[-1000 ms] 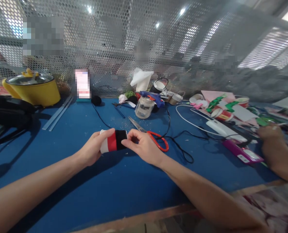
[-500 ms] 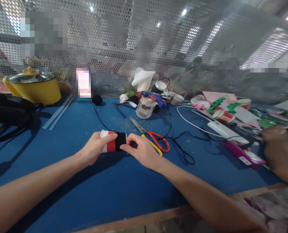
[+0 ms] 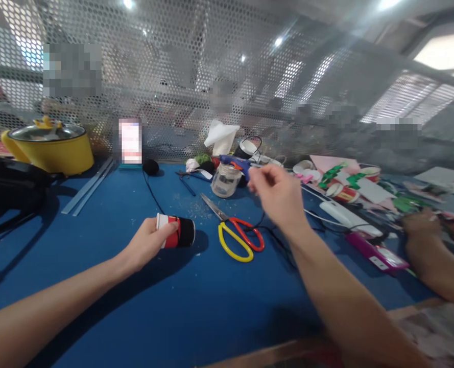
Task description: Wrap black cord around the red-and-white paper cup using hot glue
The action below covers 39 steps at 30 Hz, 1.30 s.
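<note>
My left hand (image 3: pixel 146 240) is closed around a paper cup (image 3: pixel 167 237) lying on its side above the blue table. The cup is white and red, with black yarn wound round its rim end. From it the black strand runs back to a ball of yarn (image 3: pixel 150 166). My right hand (image 3: pixel 278 197) is raised, its fingers loosely curled and apart, in front of the blue glue gun (image 3: pixel 236 163). Whether the fingertips touch the gun's handle I cannot tell. The glue gun rests across a clear jar (image 3: pixel 225 181). Scissors (image 3: pixel 236 240) with red and yellow handles lie between my hands.
A yellow pot (image 3: pixel 54 156) and clear strips (image 3: pixel 89 189) are at the left. Behind stands a phone (image 3: pixel 130 140) before perforated metal. At the right are a white power strip (image 3: pixel 349 217), a purple box (image 3: pixel 376 252), paper scraps and another person's hand (image 3: pixel 422 230). Cables cross the table.
My right hand has left the cup and moved up and right toward the glue gun. My left hand keeps the cup, now a little lower. The view has tilted upward slightly.
</note>
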{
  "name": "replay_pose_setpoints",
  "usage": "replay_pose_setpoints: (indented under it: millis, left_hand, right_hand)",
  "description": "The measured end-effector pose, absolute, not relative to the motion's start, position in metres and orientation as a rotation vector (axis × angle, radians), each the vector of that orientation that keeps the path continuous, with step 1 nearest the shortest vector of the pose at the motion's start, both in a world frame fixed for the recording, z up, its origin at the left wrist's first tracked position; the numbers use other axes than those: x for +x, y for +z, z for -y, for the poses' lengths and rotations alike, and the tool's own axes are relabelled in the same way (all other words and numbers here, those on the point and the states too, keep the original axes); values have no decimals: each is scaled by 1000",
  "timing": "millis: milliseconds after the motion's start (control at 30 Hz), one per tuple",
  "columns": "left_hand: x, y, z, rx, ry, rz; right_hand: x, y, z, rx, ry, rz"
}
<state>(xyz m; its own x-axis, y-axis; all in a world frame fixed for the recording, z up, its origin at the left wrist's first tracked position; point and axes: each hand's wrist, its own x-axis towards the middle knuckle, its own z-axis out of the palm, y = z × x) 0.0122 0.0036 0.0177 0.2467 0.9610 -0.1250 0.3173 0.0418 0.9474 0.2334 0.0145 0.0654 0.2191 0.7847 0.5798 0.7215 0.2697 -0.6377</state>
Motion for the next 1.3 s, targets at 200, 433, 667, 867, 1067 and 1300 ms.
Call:
replay_pose_setpoints:
  millis: [200,433,667,867,1067,1300]
  left_hand:
    - [10,16,-6,1629,696,-1277]
    - [7,14,-8,1663,708,-1276]
    - [7,13,-10,1621,718,-1269]
    - [6,16,-12,1533,726,-1324]
    - [7,20,-14,1498,723,-1396]
    - [4,9,-20,1438,753,-1312]
  right_hand:
    - [276,76,-80,-1745,525,1310]
    - [270,59,-103,-1694,857,1225]
    - [257,65,-83,-1455,625,1176]
    - [231,67,-15,-1214,921,1527]
    - [217,47,20,-1335,1112,1723]
    - [200,44,33,-1502,980,1878]
